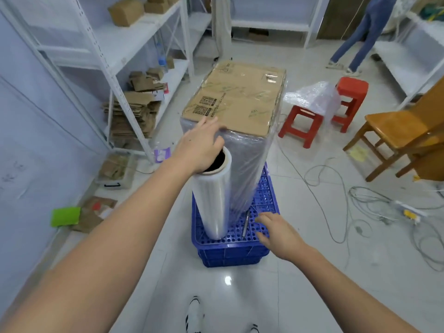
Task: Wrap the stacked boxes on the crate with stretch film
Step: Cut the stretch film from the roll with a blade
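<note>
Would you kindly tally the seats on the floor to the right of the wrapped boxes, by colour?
Red plastic stools: 2
Brown wooden chair: 1
Total: 3

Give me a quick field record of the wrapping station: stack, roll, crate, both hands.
stack: stacked boxes upright on crate, sides filmed, cardboard top bare
roll: stretch film roll upright on crate, beside stack
crate: blue crate on floor
left hand: left hand at roll's top end, fingers on stack's top edge
right hand: right hand open over crate, near a metal rod
</note>
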The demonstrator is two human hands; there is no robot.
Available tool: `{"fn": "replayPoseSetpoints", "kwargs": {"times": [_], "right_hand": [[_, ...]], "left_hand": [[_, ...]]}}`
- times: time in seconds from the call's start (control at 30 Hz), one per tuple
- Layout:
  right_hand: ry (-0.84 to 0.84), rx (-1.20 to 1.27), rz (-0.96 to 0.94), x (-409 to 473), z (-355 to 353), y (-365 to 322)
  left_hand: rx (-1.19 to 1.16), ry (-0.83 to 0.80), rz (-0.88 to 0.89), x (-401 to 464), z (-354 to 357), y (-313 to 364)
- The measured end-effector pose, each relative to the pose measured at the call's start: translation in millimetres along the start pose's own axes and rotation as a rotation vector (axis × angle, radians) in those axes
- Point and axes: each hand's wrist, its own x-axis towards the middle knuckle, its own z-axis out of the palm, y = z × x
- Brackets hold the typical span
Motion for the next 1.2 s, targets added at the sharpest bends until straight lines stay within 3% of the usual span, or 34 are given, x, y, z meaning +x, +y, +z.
{"fn": "replayPoseSetpoints", "kwargs": {"times": [0.17,0.33,1.07,1.2], "right_hand": [[-0.326,-0.005,0.083,36,43,42],[-0.479,-0.026,0.104,78,73,65],[-0.693,-0.205,0.08,183,163,102],[-0.638,-0.143,0.09,186,177,108]], "left_hand": [[0.022,0.051,-0.047,2,2,7],[0.003,0.078,-0.062,1,4,8],[0.024,0.114,-0.099,4,6,6],[0.019,0.126,-0.105,5,6,6]]}}
